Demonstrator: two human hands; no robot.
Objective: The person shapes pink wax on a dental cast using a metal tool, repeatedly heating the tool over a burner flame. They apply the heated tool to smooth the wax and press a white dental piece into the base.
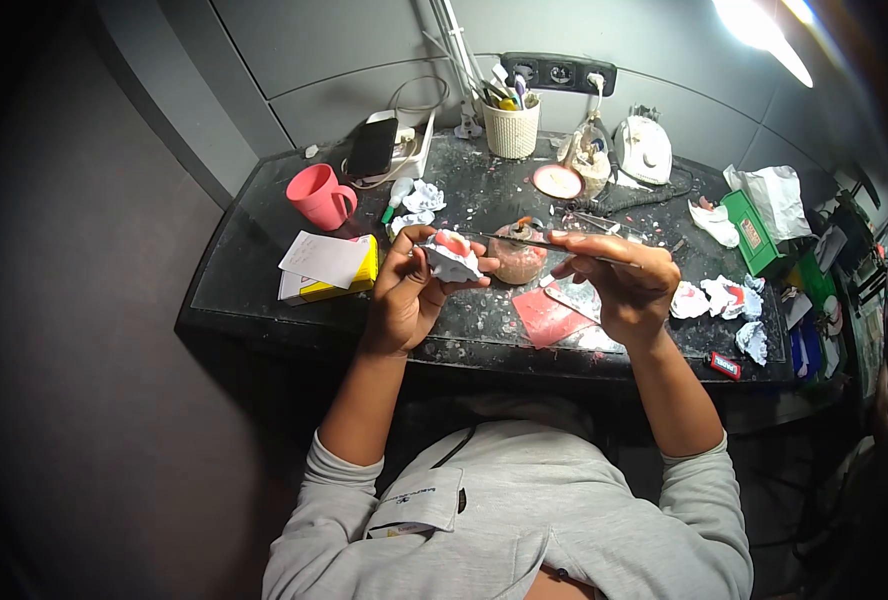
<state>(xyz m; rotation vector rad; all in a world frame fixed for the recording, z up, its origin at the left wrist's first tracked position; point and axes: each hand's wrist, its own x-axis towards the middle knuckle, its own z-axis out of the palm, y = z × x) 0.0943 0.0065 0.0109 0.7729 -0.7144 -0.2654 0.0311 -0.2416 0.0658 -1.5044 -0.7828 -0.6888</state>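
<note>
Left hand [406,293] holds one white-and-pink piece [453,261] — right hand [632,288], one thin tool [524,241].

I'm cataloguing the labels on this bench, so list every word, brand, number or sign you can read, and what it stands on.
No text can be read with certainty.
Red packet: pale lettering, perhaps starting with "S", the rest too blurred.
Green box: a label, too small.
White paper sheet: faint writing, too small.
Grey shirt: small dark lettering at the chest pocket, unreadable.
</note>
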